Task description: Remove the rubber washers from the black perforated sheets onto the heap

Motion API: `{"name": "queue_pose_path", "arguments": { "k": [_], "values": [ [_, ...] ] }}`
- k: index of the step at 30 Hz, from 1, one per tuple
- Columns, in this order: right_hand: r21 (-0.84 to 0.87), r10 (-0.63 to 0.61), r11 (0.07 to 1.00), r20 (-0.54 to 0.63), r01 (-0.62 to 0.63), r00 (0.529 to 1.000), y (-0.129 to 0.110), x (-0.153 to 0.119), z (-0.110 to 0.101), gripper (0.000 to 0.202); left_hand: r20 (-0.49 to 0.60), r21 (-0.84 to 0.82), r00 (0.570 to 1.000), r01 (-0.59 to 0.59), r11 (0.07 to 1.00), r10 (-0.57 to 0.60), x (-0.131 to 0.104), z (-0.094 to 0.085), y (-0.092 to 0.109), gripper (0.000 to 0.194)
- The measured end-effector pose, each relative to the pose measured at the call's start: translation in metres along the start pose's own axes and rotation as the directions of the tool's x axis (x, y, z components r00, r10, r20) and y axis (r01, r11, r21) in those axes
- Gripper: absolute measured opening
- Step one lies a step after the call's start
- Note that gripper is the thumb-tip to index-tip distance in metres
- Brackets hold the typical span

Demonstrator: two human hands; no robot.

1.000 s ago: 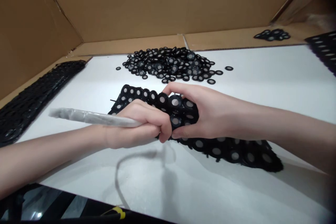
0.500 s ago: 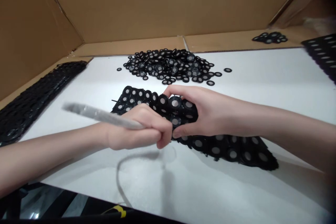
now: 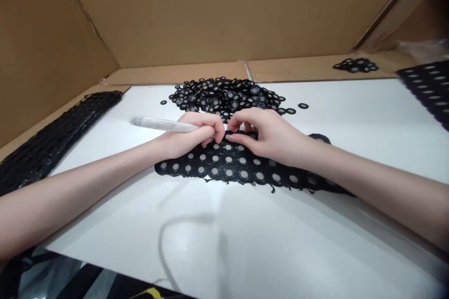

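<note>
White, smooth tabletop (image 3: 196,257). Near its middle lies our black sheet (image 3: 228,173): ranks of joined discs, round pale centres, ragged tags along the near edge. We judge it light, rubbery and floppy, apt to tear between discs; best held by its edge, close to the spot worked. Beyond it, a heaped pile (image 3: 224,93) of loose black discs. Our right hand (image 3: 273,131): thumb and fingers pinching the far edge. Our left hand (image 3: 191,135): curled round a pale, glossy tool (image 3: 157,124), tip hidden. Smallest, a lone disc (image 3: 303,106), right of the pile.
</note>
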State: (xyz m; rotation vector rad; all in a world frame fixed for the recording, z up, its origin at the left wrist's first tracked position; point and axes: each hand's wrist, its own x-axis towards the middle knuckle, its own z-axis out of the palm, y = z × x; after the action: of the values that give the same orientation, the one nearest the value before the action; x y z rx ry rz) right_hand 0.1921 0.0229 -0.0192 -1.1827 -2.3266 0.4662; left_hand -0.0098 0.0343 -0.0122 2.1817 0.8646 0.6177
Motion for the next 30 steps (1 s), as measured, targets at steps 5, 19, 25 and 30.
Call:
{"name": "queue_pose_path", "arguments": {
  "k": [5,19,25,30],
  "values": [
    [0.0,0.025,1.0,-0.06,-0.025,0.998,0.0,-0.002,0.011,0.002,0.047,0.054,0.999,-0.005,0.999,0.002,0.001,0.001,0.001,0.023],
    [0.005,0.038,0.999,-0.072,-0.038,0.997,-0.002,-0.002,0.012,0.005,0.201,0.184,0.968,-0.186,0.965,0.148,0.003,0.004,-0.002,0.023],
    [0.021,0.05,0.999,-0.014,-0.05,0.999,-0.004,-0.005,0.007,0.007,0.153,0.133,0.981,-0.144,0.981,0.123,0.0,0.003,0.0,0.023],
    [0.138,0.013,0.99,0.021,-0.016,1.0,-0.002,-0.007,0.003,0.025,0.027,0.024,0.999,-0.031,0.999,0.03,-0.012,0.002,0.011,0.022]
  ]
}}
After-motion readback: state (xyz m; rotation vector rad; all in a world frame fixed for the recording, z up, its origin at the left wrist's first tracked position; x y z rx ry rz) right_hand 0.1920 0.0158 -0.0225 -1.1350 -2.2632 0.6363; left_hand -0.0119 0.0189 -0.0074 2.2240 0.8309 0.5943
